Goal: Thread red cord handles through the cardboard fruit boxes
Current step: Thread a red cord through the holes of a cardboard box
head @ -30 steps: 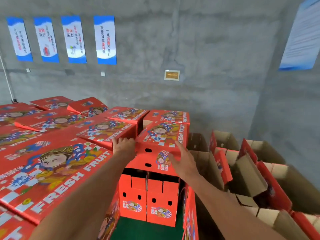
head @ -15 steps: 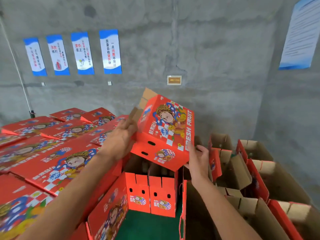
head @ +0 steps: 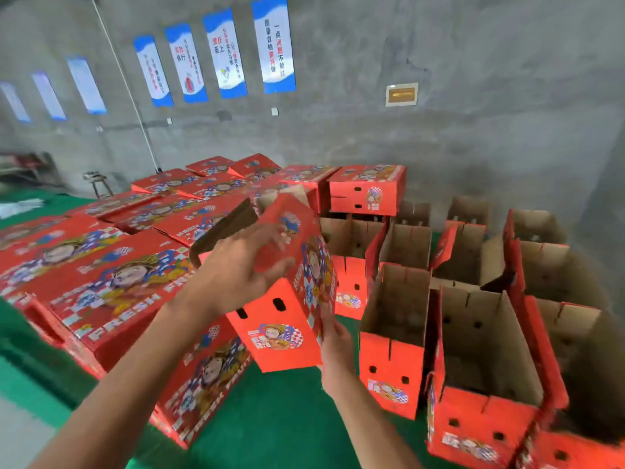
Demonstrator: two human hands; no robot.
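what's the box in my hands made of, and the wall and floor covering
The held box looks like corrugated cardboard: glossy red print outside, plain brown inside on its raised flap, with punched holes. The wall looks like bare grey concrete, rough and blotchy. The green floor covering is matte, perhaps mat or carpet; too blurred to tell.
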